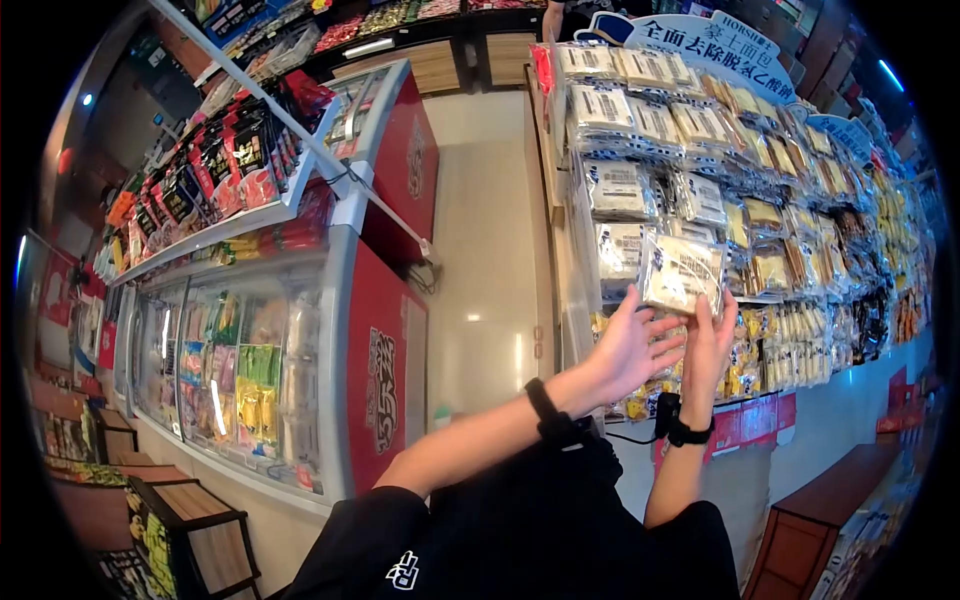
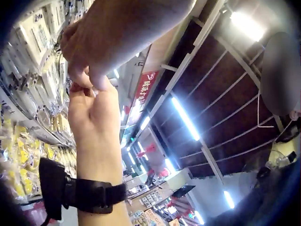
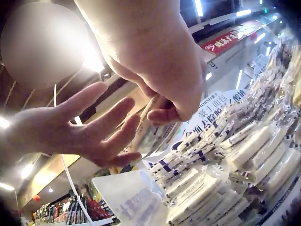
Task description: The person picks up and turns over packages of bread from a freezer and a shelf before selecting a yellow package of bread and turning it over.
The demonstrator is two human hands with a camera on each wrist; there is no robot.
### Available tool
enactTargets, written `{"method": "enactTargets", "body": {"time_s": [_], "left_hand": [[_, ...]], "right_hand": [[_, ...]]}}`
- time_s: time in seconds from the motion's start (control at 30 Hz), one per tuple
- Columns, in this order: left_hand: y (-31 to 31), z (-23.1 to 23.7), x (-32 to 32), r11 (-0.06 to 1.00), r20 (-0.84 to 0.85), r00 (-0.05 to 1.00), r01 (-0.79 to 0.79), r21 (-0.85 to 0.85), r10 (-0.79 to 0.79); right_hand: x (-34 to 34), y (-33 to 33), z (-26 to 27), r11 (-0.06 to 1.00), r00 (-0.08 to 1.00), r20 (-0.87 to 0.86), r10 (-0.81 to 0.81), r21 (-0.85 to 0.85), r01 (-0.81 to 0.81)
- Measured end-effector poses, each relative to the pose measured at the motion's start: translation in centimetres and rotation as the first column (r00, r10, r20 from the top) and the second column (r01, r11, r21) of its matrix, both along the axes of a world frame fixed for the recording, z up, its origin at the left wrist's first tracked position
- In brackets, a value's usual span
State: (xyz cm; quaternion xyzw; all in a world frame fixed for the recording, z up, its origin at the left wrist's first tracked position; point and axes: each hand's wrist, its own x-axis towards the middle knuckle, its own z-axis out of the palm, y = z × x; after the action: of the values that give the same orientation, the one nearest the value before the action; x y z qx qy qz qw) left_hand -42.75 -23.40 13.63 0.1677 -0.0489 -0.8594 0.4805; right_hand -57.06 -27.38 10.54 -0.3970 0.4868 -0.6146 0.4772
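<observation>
A clear-wrapped packet of sliced bread (image 1: 683,270) with printed lettering is held up in front of the display by my right hand (image 1: 708,345). Its thumb and fingers grip the packet's lower right edge. Just left of it, my left hand (image 1: 632,348) is turned palm up, fingers spread and holding nothing, close below the packet. In the right wrist view, the left hand (image 3: 89,129) also shows its fingers apart, while the right hand (image 3: 164,84) bends round the packet, mostly hiding it. Similar bread packets (image 1: 620,190) lie in stacked rows behind.
A tiered bread display (image 1: 770,200) with a blue-and-white sign (image 1: 720,55) fills the right side. Left of the aisle floor (image 1: 490,200) stands a red-sided freezer (image 1: 385,370) with bagged goods above. A pole (image 1: 255,90) slants over it. A wooden cabinet (image 1: 810,520) stands lower right.
</observation>
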Motion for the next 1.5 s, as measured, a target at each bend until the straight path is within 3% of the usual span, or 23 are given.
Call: {"method": "enactTargets", "body": {"time_s": [0.07, 0.17, 0.27, 0.33, 0.53, 0.6, 0.63, 0.67, 0.73, 0.8, 0.87, 0.9, 0.97, 1.03, 1.07, 1.13, 1.17, 1.2, 1.27, 1.33, 1.4, 1.43, 1.5], "left_hand": [[-1.2, -0.2, -1.4, 0.989, 0.042, 0.995, -0.093, 0.118, 0.089], [-3.0, -2.0, -3.2, 0.991, 0.078, 0.992, -0.102, 0.086, 0.095], [-4.0, -2.1, -3.7, 0.998, 0.069, 0.997, 0.035, -0.047, -0.032], [-3.5, -1.1, -4.4, 0.993, 0.155, 0.983, 0.083, 0.085, -0.096], [-5.2, -2.0, -7.7, 0.976, 0.178, 0.982, 0.032, 0.215, -0.071], [-6.5, -1.5, -8.4, 0.980, 0.162, 0.986, -0.065, 0.187, 0.035], [-7.5, -1.9, -8.8, 0.964, 0.182, 0.976, -0.158, 0.215, 0.119], [-8.5, -2.5, -9.0, 0.965, 0.182, 0.975, -0.165, 0.202, 0.129], [-10.0, -3.6, -8.9, 0.919, 0.218, 0.949, -0.284, 0.272, 0.228], [-11.0, -5.2, -9.0, 0.913, 0.260, 0.940, -0.293, 0.285, 0.221], [-12.2, -7.4, -9.4, 0.929, 0.181, 0.959, -0.263, 0.261, 0.220], [-12.2, -7.2, -9.5, 0.930, 0.165, 0.959, -0.266, 0.254, 0.229], [-11.7, -6.8, -9.4, 0.947, 0.118, 0.966, -0.249, 0.205, 0.229], [-11.9, -6.4, -9.5, 0.954, 0.078, 0.967, -0.252, 0.164, 0.242], [-12.0, -6.3, -9.5, 0.954, 0.086, 0.967, -0.252, 0.162, 0.241], [-11.8, -6.9, -9.6, 0.965, 0.053, 0.971, -0.237, 0.114, 0.232], [-11.7, -7.1, -9.6, 0.965, 0.064, 0.973, -0.230, 0.125, 0.224], [-11.6, -6.7, -9.4, 0.954, 0.052, 0.967, -0.254, 0.157, 0.249], [-11.8, -6.8, -9.2, 0.944, 0.046, 0.963, -0.271, 0.189, 0.267], [-12.1, -7.5, -9.1, 0.948, -0.005, 0.967, -0.247, 0.200, 0.253], [-12.0, -8.2, -9.0, 0.961, -0.023, 0.971, -0.233, 0.152, 0.239], [-12.2, -8.4, -9.0, 0.966, -0.036, 0.974, -0.219, 0.139, 0.226], [-12.3, -8.4, -8.8, 0.972, -0.035, 0.978, -0.199, 0.129, 0.205]], "right_hand": [[-0.1, -1.5, -0.5, 1.000, 1.000, 0.019, -0.011, 0.017, 0.011], [-0.6, -3.2, -2.3, 1.000, 1.000, 0.021, -0.009, 0.017, 0.008], [-3.3, -4.1, -4.0, 0.992, 0.994, -0.015, -0.111, 0.063, 0.112], [-5.1, -4.7, -5.0, 0.979, 0.974, 0.125, -0.190, 0.099, 0.178], [-7.7, -8.0, -6.3, 0.997, 0.966, 0.254, -0.036, 0.081, 0.016], [-7.3, -9.6, -7.0, 0.995, 0.971, 0.238, -0.012, 0.099, -0.012], [-7.1, -10.2, -7.2, 0.987, 0.986, 0.161, -0.041, 0.163, 0.014], [-6.8, -10.5, -7.5, 0.989, 0.986, 0.163, -0.031, 0.150, 0.006], [-5.8, -10.6, -8.1, 0.990, 0.995, -0.011, -0.100, 0.099, 0.100], [-5.2, -10.8, -8.2, 0.982, 0.988, -0.057, -0.144, 0.111, 0.150], [-4.9, -10.6, -7.5, 0.972, 0.969, -0.139, -0.206, 0.088, 0.219], [-4.9, -11.0, -7.9, 0.981, 0.982, -0.043, -0.185, 0.054, 0.187], [-5.1, -11.1, -8.7, 0.973, 0.973, -0.023, -0.230, 0.017, 0.231], [-4.6, -11.4, -8.9, 0.929, 0.940, -0.058, -0.337, -0.180, 0.322], [-4.8, -11.5, -8.8, 0.929, 0.940, -0.050, -0.338, -0.178, 0.325], [-5.6, -10.5, -7.7, 0.952, 0.836, -0.460, -0.300, -0.205, 0.229], [-5.7, -10.3, -7.2, 0.934, 0.743, -0.568, -0.354, -0.262, 0.244], [-6.3, -10.3, -6.8, 0.934, 0.743, -0.568, -0.354, -0.248, 0.256], [-8.1, -11.3, -5.9, 0.927, 0.595, -0.712, -0.372, -0.317, 0.200], [-8.3, -12.7, -5.4, 0.921, 0.632, -0.673, -0.384, -0.332, 0.206], [-7.2, -13.8, -5.6, 0.924, 0.570, -0.747, -0.342, -0.377, 0.061], [-6.4, -14.3, -6.0, 0.932, 0.593, -0.746, -0.301, -0.361, 0.019], [-4.9, -14.3, -6.6, 0.949, 0.580, -0.764, -0.281, -0.310, 0.051]]}}
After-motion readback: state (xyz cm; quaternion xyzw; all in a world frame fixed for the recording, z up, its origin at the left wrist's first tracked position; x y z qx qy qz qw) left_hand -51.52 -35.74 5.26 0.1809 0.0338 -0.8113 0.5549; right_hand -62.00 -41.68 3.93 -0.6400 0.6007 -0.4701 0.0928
